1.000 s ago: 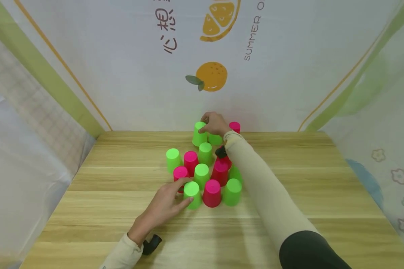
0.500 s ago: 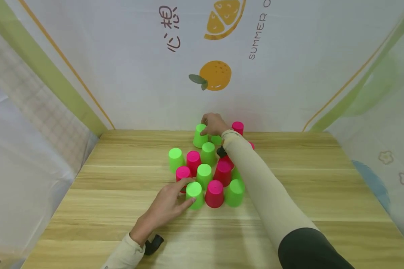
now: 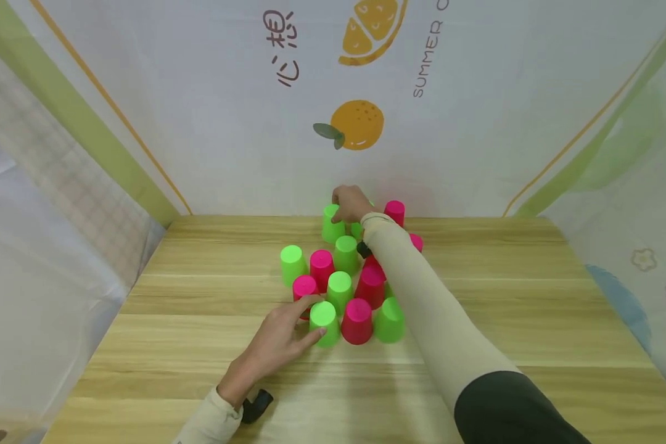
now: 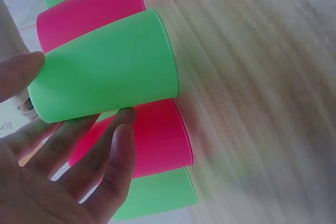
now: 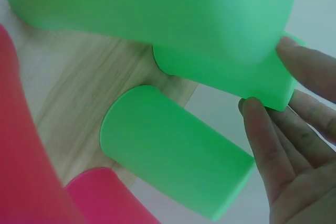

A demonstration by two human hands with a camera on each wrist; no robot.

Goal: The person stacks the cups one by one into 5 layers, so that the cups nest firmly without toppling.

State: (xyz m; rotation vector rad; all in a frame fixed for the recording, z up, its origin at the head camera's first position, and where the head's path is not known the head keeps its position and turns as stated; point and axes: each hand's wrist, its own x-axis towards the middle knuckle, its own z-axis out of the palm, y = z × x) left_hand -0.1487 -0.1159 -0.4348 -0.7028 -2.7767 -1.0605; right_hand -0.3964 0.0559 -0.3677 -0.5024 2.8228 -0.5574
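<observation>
Green and red plastic cups stand upside down in a cluster on the wooden table. My left hand (image 3: 277, 336) holds the front-left green cup (image 3: 324, 324), thumb on one side and fingers on the other. In the left wrist view that green cup (image 4: 105, 72) stands between red cups, with a fingertip close to the lower red cup (image 4: 163, 140). At the back, my right hand (image 3: 352, 203) pinches a green cup (image 3: 333, 225) near its top. The right wrist view shows thumb and fingers around that green cup (image 5: 226, 80), partly covered by a nearer green cup (image 5: 157, 3).
A red cup (image 3: 357, 320) and a green cup (image 3: 389, 320) continue the front row. More cups fill the middle, some hidden under my right forearm. One red cup (image 3: 394, 213) stands at the back right. A printed white curtain (image 3: 227, 135) hangs behind the table's (image 3: 200, 246) far edge.
The head view has shifted slightly, so the scene sits a little further right. Relative to the other cups, my right hand and its green cup have moved slightly left. The left hand keeps its place.
</observation>
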